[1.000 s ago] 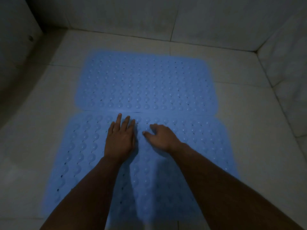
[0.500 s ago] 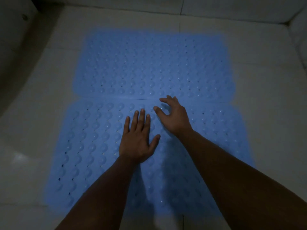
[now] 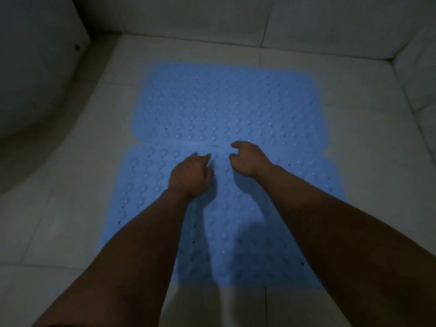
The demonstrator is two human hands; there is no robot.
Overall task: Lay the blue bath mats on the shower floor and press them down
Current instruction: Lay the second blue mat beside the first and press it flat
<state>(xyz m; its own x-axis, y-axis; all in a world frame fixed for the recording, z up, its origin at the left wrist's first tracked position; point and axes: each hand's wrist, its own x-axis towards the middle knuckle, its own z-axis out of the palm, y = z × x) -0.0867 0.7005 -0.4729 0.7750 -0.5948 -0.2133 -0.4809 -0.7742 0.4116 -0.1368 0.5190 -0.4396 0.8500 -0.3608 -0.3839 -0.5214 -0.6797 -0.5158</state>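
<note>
On the tiled shower floor (image 3: 70,208), the near mat (image 3: 151,197) fills 6 o'clock and the far mat (image 3: 224,102) lies at 12, edges meeting. The left hand (image 3: 191,177) presses the near mat, fingers loosely bent, gripping nothing; the right hand (image 3: 249,159) hovers curled and empty at the seam. Uneven pressing could slide one mat and open the seam.

Two blue bath mats lie flat on the pale tiled shower floor (image 3: 365,185), long edges meeting in a seam. The far mat (image 3: 224,102) lies toward the back wall; the near mat (image 3: 295,185) is partly covered by arms. Both carry rows of round bumps and small holes.
</note>
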